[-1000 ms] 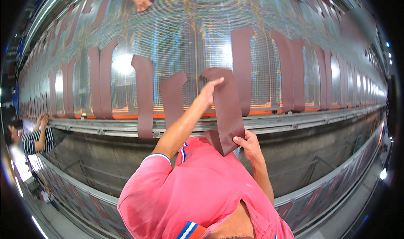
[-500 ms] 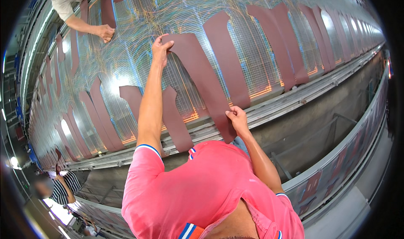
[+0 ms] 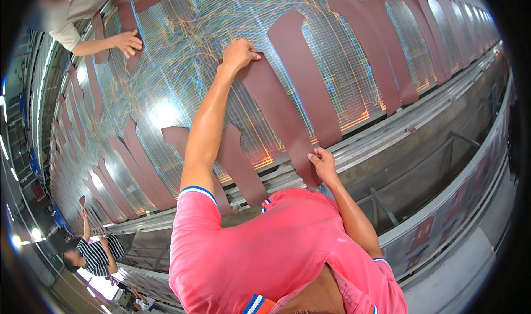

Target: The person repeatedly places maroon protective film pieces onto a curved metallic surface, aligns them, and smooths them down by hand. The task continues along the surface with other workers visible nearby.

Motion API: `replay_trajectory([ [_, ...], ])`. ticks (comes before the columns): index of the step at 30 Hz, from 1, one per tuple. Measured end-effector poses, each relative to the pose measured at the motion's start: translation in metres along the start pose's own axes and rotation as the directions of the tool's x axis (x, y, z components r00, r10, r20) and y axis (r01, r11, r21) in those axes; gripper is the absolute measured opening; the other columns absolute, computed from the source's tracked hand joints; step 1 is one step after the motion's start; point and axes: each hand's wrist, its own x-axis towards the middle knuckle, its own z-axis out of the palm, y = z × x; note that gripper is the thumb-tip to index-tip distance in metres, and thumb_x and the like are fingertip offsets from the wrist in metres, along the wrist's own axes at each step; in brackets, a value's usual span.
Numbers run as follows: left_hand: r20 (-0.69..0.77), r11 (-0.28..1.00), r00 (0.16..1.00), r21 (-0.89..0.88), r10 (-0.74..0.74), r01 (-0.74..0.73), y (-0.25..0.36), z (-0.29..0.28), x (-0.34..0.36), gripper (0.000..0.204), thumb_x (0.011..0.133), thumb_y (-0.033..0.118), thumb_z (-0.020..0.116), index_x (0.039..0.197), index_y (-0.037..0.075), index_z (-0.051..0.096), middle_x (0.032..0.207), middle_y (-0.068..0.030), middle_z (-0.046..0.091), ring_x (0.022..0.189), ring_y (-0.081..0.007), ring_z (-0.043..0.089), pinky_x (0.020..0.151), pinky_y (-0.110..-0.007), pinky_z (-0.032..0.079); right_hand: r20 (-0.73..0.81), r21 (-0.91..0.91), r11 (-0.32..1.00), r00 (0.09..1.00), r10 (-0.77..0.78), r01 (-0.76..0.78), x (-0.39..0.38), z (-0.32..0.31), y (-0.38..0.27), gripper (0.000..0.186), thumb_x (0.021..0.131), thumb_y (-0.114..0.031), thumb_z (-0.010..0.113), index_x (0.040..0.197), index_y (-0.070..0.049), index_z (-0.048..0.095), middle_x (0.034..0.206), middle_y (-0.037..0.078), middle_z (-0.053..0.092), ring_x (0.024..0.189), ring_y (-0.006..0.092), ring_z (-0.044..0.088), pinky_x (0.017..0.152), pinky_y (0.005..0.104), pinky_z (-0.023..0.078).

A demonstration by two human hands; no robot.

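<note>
Maroon strip (image 3: 281,115) in hands (image 3: 239,54) (second strip (image 3: 308,79) alongside).

Long shiny table (image 3: 149,95), coloured lines (image 3: 213,18) across its top, maroon strips (image 3: 307,76) in rows, metal rail (image 3: 409,130) along near edge

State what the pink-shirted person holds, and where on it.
A brown strip: the left hand holds its far end, the right hand pinches its right edge near the close end.

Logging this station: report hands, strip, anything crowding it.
Left hand holding far end of brown strip; right hand pinching near end. Strip crosses metal rail. Neighbouring strip close on its right.
</note>
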Motion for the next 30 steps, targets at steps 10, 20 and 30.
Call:
replay_trajectory([
  [10, 0.031, 0.831, 0.996, -0.549, -0.089, 0.091, -0.003, -0.024, 0.005, 0.019, 0.088, 0.018, 0.073, 0.093, 0.000, 0.073, 0.077, -0.0046, 0.069, 0.062, -0.0113, 0.061, 0.056, -0.027, 0.049, -0.017, 0.257, 0.966, 1.000, 0.026, -0.020, -0.005, 0.004, -0.012, 0.019, 0.093, -0.014, 0.064, 0.094, 0.004, 0.067, 0.074, 0.003, 0.066, 0.070, 0.0069, 0.057, 0.064, 0.0280, 0.047],
  [20, -0.132, 0.967, 0.989, -0.251, -0.070, 0.035, -0.004, -0.005, 0.060, 0.019, 0.073, 0.026, 0.081, 0.075, 0.008, 0.076, 0.066, -0.0063, 0.069, 0.058, -0.0174, 0.062, 0.058, -0.033, 0.048, -0.237, 0.084, 0.996, 0.971, -0.007, 0.028, 0.009, 0.014, -0.019, 0.027, 0.096, -0.021, 0.060, 0.089, 0.004, 0.065, 0.066, 0.003, 0.056, 0.066, 0.0072, 0.048, 0.060, 0.0292, 0.043],
  [30, -0.095, 0.963, 0.980, -0.226, -0.172, 0.147, -0.002, 0.003, 0.075, 0.017, 0.072, 0.022, 0.080, 0.074, 0.005, 0.076, 0.065, -0.0063, 0.068, 0.053, -0.0152, 0.057, 0.057, -0.032, 0.045, -0.223, 0.010, 1.000, 0.975, -0.021, 0.024, 0.019, 0.008, -0.029, 0.033, 0.095, -0.025, 0.058, 0.079, 0.004, 0.059, 0.059, 0.010, 0.045, 0.060, 0.0107, 0.041, 0.056, 0.0338, 0.038],
])
